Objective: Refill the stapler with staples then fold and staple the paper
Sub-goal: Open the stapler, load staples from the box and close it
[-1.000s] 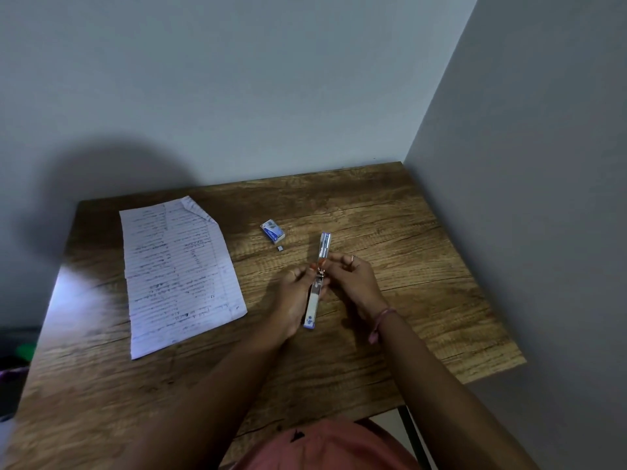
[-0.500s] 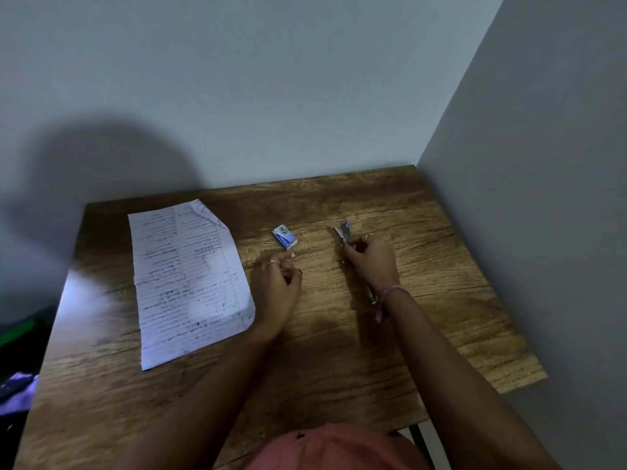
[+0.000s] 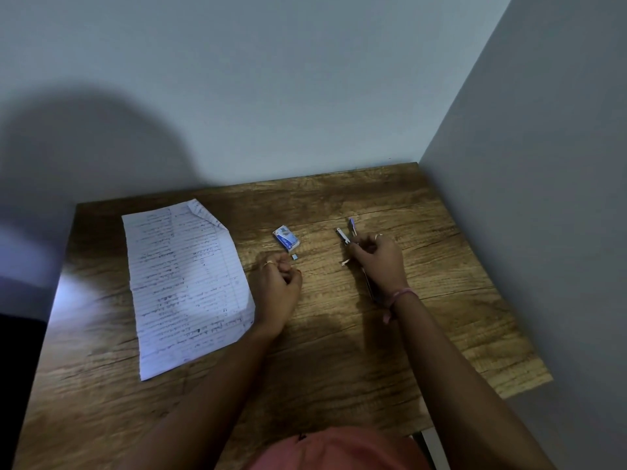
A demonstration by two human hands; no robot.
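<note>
Stapler (image 3: 349,234) first: we see it from the head camera gripped in the right hand (image 3: 378,262), its opened metal arms poking out past the fingertips toward the back wall, while the rest of its body runs under the palm toward the wrist. It sits well to the right of the staple box (image 3: 286,237), over the wooden table (image 3: 339,351). We see the right fingers curled around it, a ring on one of them and a pink band on the wrist. The left hand (image 3: 280,283) rests on the table just in front of the staple box, its fingers clenched into a loose fist with a ring showing; we cannot tell whether anything is pinched inside. A small grey strip of staples (image 3: 294,256) lies between that fist and the staple box, just beside the knuckles. Left of the staple box, the handwritten lined paper (image 3: 185,283) lies flat and unfolded, its far corner creased.
</note>
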